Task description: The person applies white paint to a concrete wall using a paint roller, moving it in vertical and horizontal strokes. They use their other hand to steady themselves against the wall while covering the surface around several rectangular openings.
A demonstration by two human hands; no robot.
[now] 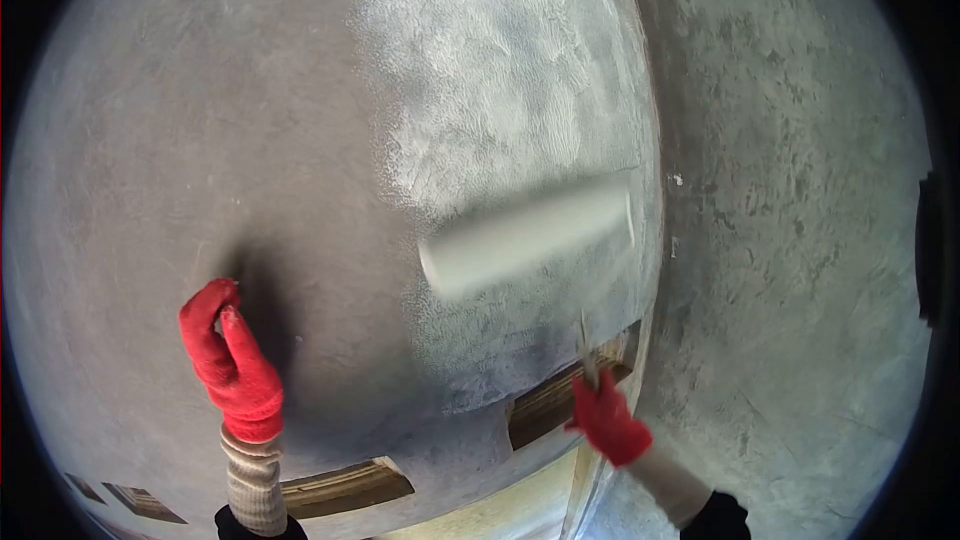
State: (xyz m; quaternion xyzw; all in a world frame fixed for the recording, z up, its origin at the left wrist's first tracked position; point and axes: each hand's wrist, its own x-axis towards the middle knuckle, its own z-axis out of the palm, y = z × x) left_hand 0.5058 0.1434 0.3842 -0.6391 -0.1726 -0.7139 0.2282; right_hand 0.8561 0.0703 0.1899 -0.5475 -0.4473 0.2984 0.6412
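Note:
My right hand [611, 422], in a red glove, is closed around the handle of a paint roller [530, 235]. The roller's wide white sleeve is slightly tilted, lies against the grey wall and is blurred by motion. Above it spreads a patch of wet whitish coating [490, 80], textured and uneven. My left hand [232, 365], also red-gloved, is raised at the left in front of bare grey wall [290, 110]. Its fingers curl toward the thumb in a pinch shape, a small gap showing inside the curl. I see no tool in it, and its shadow falls on the wall beside it.
An inner corner runs down the right of the coated patch, where another grey wall [790, 190] meets it. Recessed openings [350, 487] with brownish insides lie low in the wall, another opening [545, 408] behind the roller handle. A dark object [929, 250] shows at the far right edge.

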